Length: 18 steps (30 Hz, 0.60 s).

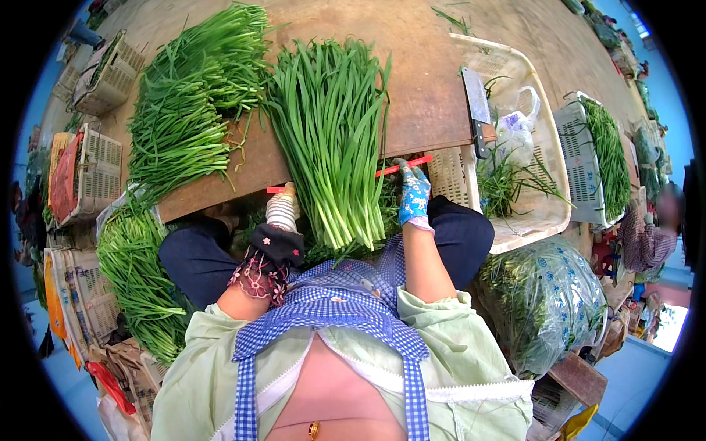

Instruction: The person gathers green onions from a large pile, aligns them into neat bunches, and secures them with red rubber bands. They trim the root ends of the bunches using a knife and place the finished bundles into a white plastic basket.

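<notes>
A thick bunch of garlic chives (pixel 331 140) lies over the near edge of the wooden board (pixel 426 81), its pale stem ends toward my lap. My left hand (pixel 283 209), in a striped glove, is closed beside the bunch on one end of a red strip (pixel 275 189). On the other side, my right hand (pixel 414 192), in a blue flowered glove, pinches the strip's longer end, which sticks out past the fingers. Between the hands, the chives hide the strip. A larger heap of chives (pixel 202 95) spreads over the board's left part.
A cleaver (pixel 476 106) rests at the board's right edge, beside a white crate (pixel 555 147) holding a plastic bag and loose leaves. More chives (pixel 136 272) are piled by my left knee. A plastic-wrapped bundle (pixel 544 301) stands at the right. Another person (pixel 651 239) sits farther right.
</notes>
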### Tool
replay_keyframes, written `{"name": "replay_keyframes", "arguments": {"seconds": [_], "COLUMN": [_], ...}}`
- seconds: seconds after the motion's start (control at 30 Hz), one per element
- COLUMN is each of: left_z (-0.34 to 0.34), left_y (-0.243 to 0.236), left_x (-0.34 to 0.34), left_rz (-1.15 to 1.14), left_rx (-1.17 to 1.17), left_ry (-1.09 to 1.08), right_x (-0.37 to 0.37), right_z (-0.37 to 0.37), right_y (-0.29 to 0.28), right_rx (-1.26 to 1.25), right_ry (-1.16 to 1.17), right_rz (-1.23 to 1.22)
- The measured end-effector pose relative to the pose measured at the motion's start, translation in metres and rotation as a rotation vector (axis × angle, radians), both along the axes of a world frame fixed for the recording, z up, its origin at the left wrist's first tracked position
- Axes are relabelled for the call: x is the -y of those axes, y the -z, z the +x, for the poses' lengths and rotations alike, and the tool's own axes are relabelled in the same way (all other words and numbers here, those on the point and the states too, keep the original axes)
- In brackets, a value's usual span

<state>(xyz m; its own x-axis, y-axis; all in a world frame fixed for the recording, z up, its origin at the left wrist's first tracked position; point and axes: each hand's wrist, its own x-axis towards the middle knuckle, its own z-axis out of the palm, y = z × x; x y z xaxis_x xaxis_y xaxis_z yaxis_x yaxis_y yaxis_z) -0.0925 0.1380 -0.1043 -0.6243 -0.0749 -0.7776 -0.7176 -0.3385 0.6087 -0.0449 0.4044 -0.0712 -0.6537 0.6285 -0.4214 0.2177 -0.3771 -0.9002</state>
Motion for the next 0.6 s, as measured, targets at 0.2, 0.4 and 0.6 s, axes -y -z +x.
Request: {"name": "replay_keyframes", "arguments": {"seconds": [0.2,0.4,0.6], "left_z": [-0.001,0.008,0.017], "left_y": [-0.015,-0.047,-0.12], "left_x": [-0.007,-0.018,-0.038], "left_rz": [-0.07,-0.362,0.492], "left_rx": [-0.024,-0.189,-0.248], "left_ry": [0.055,0.24,0.037], "right_x": [0.02,0.055,0.086], "right_z": [0.001,-0.019,-0.032], "right_y": [-0.059,-0.121,-0.098], "right_rx": [-0.369,-0.278,-0.243], "right_ry": [-0.068,-0.607,-0.729], "right_rz": [0.015,0.011,0.409]}}
